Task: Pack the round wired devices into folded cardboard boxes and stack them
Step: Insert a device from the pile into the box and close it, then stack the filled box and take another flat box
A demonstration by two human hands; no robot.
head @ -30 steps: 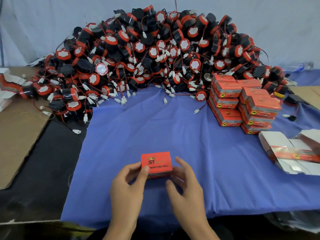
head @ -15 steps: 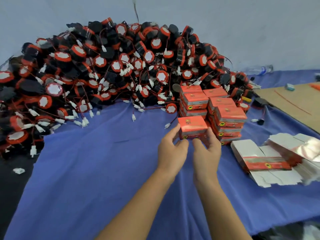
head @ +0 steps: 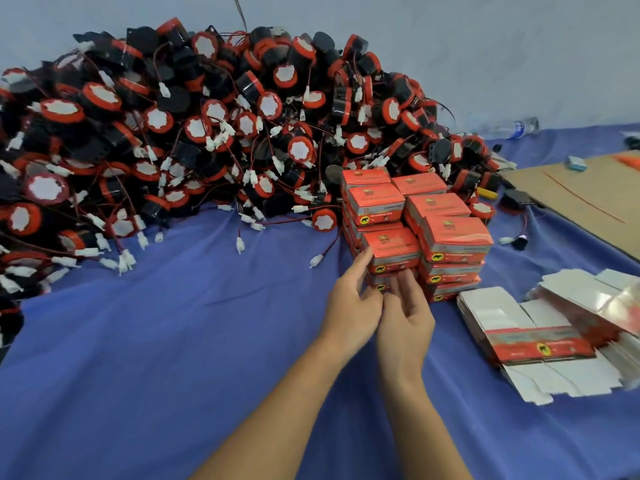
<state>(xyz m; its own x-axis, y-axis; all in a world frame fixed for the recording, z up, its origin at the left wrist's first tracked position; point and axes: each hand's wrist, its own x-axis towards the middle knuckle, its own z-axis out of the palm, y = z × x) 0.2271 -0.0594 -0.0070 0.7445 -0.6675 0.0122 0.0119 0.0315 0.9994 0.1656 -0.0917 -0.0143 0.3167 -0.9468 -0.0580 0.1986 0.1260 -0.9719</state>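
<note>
I look down on a tabletop draped in blue cloth [head: 156, 341], with a broad stretch of bare cloth on the near left. A large heap of round black-and-red wired devices [head: 207, 133] fills the far left against the wall, its white plugs trailing onto the cloth. Right of centre stands a stack of closed red boxes [head: 450, 237], touching the heap; their contents are hidden. My left hand [head: 353, 299] lays straight fingers on the left side of the front box [head: 391, 249], which sits atop the stack's nearest column. My right hand [head: 407, 315] hangs loose just before that column, holding nothing. Flat unfolded cartons [head: 540, 344] lie toward the right edge, and a brown cardboard sheet [head: 581, 192] covers the far right corner.
</note>
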